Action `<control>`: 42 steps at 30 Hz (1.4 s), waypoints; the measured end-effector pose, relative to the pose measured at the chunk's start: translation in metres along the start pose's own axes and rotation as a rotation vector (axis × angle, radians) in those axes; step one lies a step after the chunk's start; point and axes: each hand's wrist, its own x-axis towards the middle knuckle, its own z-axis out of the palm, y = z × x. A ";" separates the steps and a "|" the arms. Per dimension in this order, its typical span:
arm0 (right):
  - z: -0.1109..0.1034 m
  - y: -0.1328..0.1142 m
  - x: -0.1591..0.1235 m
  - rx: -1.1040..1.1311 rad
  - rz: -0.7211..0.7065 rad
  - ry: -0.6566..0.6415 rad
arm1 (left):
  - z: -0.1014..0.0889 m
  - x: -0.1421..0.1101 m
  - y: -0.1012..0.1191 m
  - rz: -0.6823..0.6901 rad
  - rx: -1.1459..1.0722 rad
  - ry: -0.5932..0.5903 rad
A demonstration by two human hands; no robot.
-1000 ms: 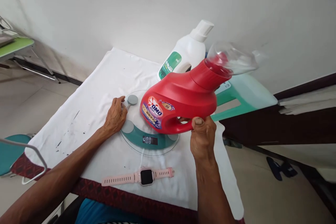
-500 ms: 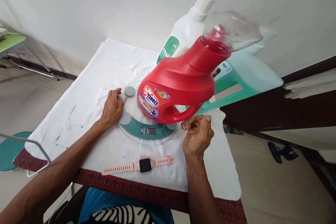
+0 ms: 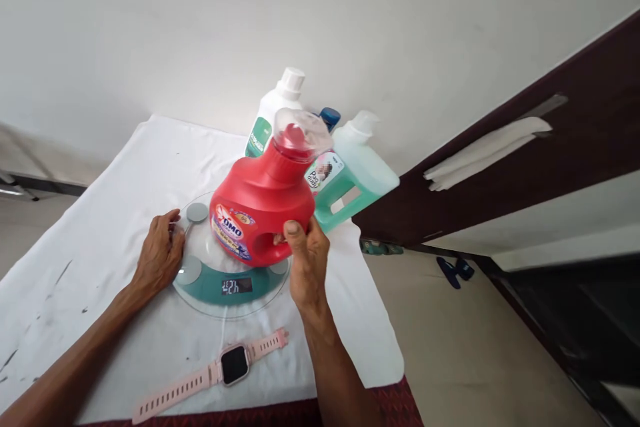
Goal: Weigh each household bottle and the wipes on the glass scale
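A red detergent bottle point(image 3: 260, 203) with a clear cap stands on a round glass scale point(image 3: 200, 280) whose display is lit. My right hand point(image 3: 306, 260) is wrapped round the bottle's handle. Resting on the scale's left rim is my left hand point(image 3: 159, 257), fingers curled over the glass edge beside a grey pad. The scale lies on a white cloth point(image 3: 115, 213) over the table.
A pink smartwatch point(image 3: 220, 367) lies on the cloth in front of the scale. Behind the red bottle stand a white bottle point(image 3: 273, 113), a dark blue-capped one point(image 3: 330, 117) and a green jug point(image 3: 357, 173). Dark wooden furniture point(image 3: 500, 180) and slippers point(image 3: 455, 270) are at the right.
My right hand, which had let go of the handle half a second ago, has closed on it again. The bottle now stands more upright on the scale. The view has swung to the right.
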 end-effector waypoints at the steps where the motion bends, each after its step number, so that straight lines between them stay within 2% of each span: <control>1: 0.002 -0.002 0.002 0.013 0.022 -0.022 | -0.001 0.001 0.001 0.000 0.004 0.003; 5: 0.006 -0.005 0.007 0.050 0.032 -0.030 | -0.004 0.002 0.007 -0.045 0.010 -0.014; 9: -0.003 -0.002 0.005 0.132 0.027 0.053 | -0.005 0.002 0.011 -0.087 0.016 -0.024; 12: -0.027 -0.001 -0.005 0.151 -0.004 0.179 | -0.005 0.001 0.012 -0.086 0.028 -0.023; 18: -0.095 -0.019 -0.031 0.037 -0.138 0.461 | -0.004 0.001 0.012 -0.078 0.039 -0.026; 21: -0.119 -0.022 -0.042 0.005 -0.139 0.541 | -0.004 0.000 0.012 -0.068 0.049 -0.018; 24: -0.132 -0.013 -0.048 -0.027 -0.126 0.580 | -0.003 0.000 0.012 -0.064 0.052 -0.012; 28: -0.134 0.006 -0.047 -0.031 -0.092 0.627 | -0.004 0.000 0.013 -0.070 0.052 -0.002; 31: -0.125 0.019 -0.040 -0.010 -0.040 0.640 | -0.004 0.000 0.014 -0.081 0.055 -0.008; 34: -0.116 0.032 -0.029 -0.025 -0.050 0.663 | -0.004 0.001 0.015 -0.085 0.053 -0.017; 38: -0.114 0.046 -0.019 -0.116 -0.128 0.697 | -0.004 0.000 0.014 -0.081 0.043 -0.014; 42: -0.122 0.044 -0.024 -0.338 -0.148 0.630 | -0.002 -0.001 0.010 -0.061 0.024 -0.004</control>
